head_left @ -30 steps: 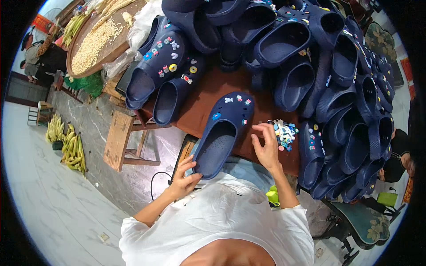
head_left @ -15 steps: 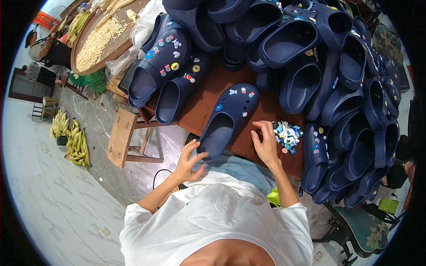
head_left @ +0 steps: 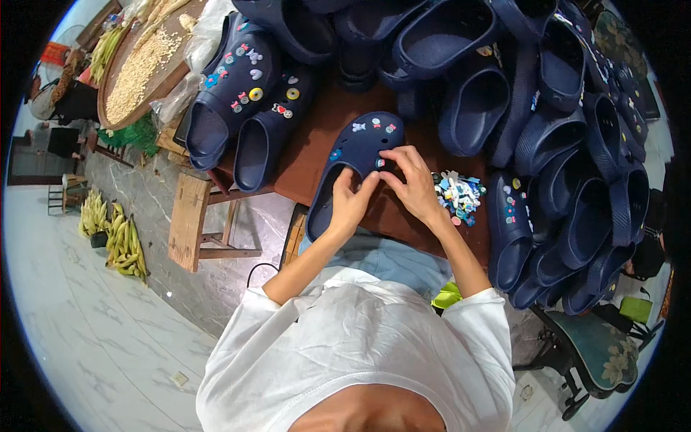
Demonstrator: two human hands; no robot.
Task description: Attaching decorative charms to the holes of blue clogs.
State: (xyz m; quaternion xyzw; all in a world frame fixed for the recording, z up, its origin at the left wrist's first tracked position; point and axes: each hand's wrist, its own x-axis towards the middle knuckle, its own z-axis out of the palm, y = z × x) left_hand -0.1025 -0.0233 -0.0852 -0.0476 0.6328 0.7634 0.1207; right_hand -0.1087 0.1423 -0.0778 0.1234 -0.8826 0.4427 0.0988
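Note:
A navy clog (head_left: 363, 144) lies on the brown tabletop with its toe pointing away from me. Several small charms sit on its upper, among them a blue flower and a pale figure. My left hand (head_left: 350, 205) is closed on the clog at the rim of the foot opening, fingers partly inside it. My right hand (head_left: 414, 186) has thumb and forefinger drawn together at the clog's right side, around a small charm (head_left: 380, 163). Whether a further piece is between them is too small to tell. A pile of loose charms (head_left: 459, 194) lies just right of that hand.
Many navy clogs (head_left: 475, 108) are heaped along the back and right. Two decorated clogs (head_left: 237, 86) stand at the left. Beyond are a wooden stool (head_left: 188, 223), a round tray (head_left: 115, 79) of pale kernels, corn on the floor and a chair (head_left: 594, 353). Another person is at far left.
My left hand has moved from the heel to the foot opening. The right hand has left the charm pile and come to the clog's upper. The whole view has shifted slightly.

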